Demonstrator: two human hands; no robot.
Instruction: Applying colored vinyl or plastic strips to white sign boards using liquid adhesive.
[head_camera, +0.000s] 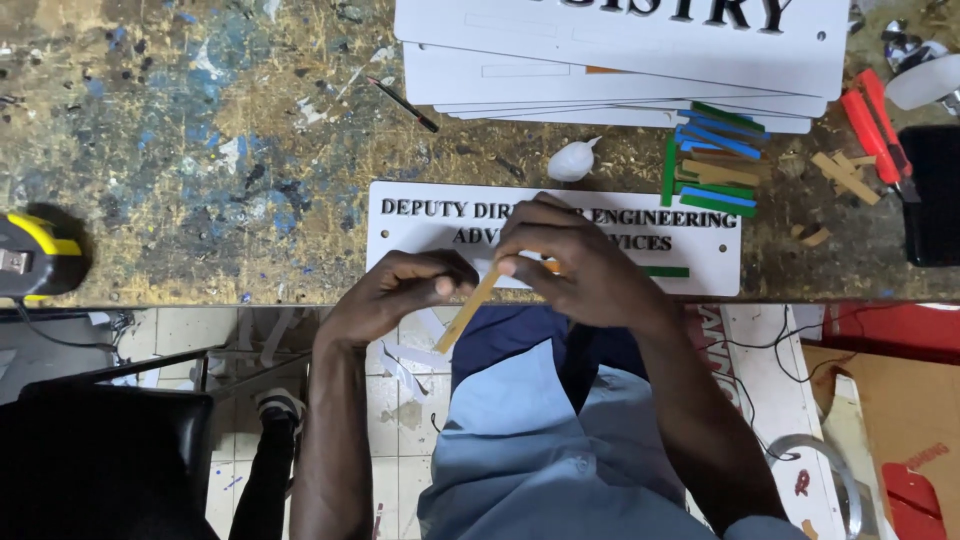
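My left hand (400, 292) and my right hand (572, 262) meet over the near edge of a white rectangular sign plate (700, 262) with raised black letters. Both pinch a thin tan strip (466, 312) that slants down to the left between them, with a white backing peeling at its upper end under my right fingertips. A short orange piece shows under my right hand. A green strip (665, 271) lies on the plate's lower right.
A stack of larger white sign plates (620, 60) lies at the back. Coloured strips (715, 160) and tan offcuts (845, 175) sit right of centre, by a red cutter (875, 125). A black pen (405, 103), a white blob (572, 160), a yellow-black tool (30, 255) lie around.
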